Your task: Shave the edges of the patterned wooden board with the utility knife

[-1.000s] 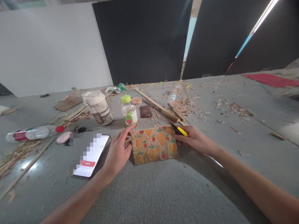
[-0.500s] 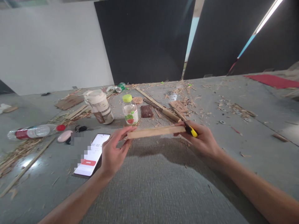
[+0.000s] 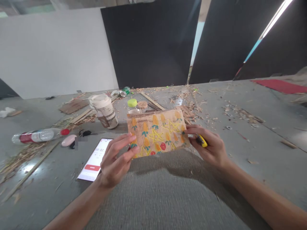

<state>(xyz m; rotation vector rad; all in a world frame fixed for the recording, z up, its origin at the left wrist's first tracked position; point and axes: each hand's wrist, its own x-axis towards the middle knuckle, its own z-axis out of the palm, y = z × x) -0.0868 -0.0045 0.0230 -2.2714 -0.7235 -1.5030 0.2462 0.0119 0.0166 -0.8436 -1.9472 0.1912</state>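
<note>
Both my hands hold up a piece of painted cardboard, tilted so that its face with yellow stars, yellow fruit and a red dot looks at me. My left hand pinches its left edge with fingers and thumb. Its right edge is gripped by my right hand, which also keeps a yellow and black utility knife tucked in the palm. The cardboard hovers above a grey mat on the floor.
A phone with a timer lies left of my left hand. Behind the cardboard stand a lidded paper cup and a green-capped bottle. A plastic bottle lies far left. Wood strips, shavings and a green can litter the floor.
The cardboard went from lying flat with its carrot side up, through edge-on, to being lifted and flipped so the star-painted side faces me. Both hands rose with it.
</note>
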